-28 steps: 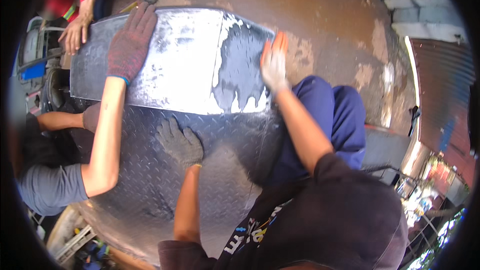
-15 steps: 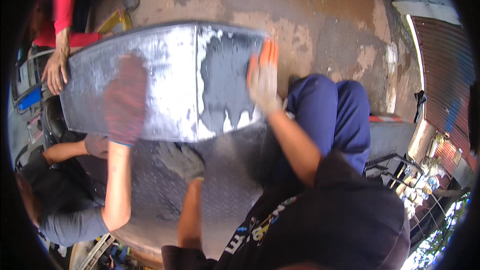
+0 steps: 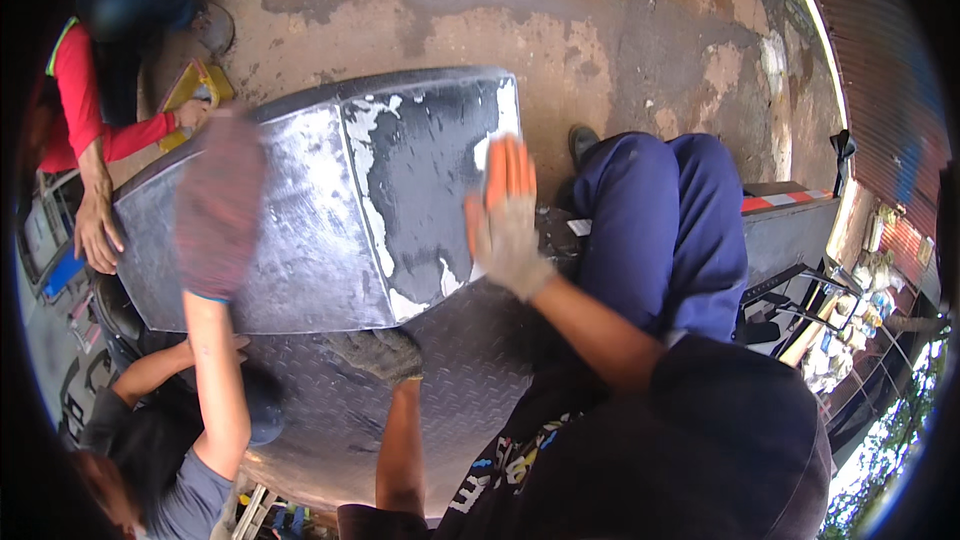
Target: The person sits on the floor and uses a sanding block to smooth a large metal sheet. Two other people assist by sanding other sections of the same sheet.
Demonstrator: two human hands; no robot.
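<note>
A large curved metal panel (image 3: 300, 220), silver with a dark grey patch and flaking white paint at its right end, is propped before me. My right hand (image 3: 508, 225), in a pale glove with orange fingers, lies flat along the panel's right edge, fingers stretched out and thumb apart. At the near lower edge my left hand (image 3: 380, 353), in a grey glove, grips from below, its fingertips hidden by the panel. A co-worker's hand (image 3: 222, 205) in a dark reddish glove is blurred over the panel's left part; anything under it is hidden.
Another person's bare hand (image 3: 97, 230), with a red sleeve, touches the panel's left end. Their other hand is near a yellow object (image 3: 195, 90). Dark tread plate (image 3: 470, 340) lies beneath. Someone's blue trouser legs (image 3: 630, 230) and a grey box with a red-white strip (image 3: 790, 230) are right.
The panel sits lower and more tilted in view, and both my hands have shifted down with it. The co-worker's reddish glove has moved up and left across the surface.
</note>
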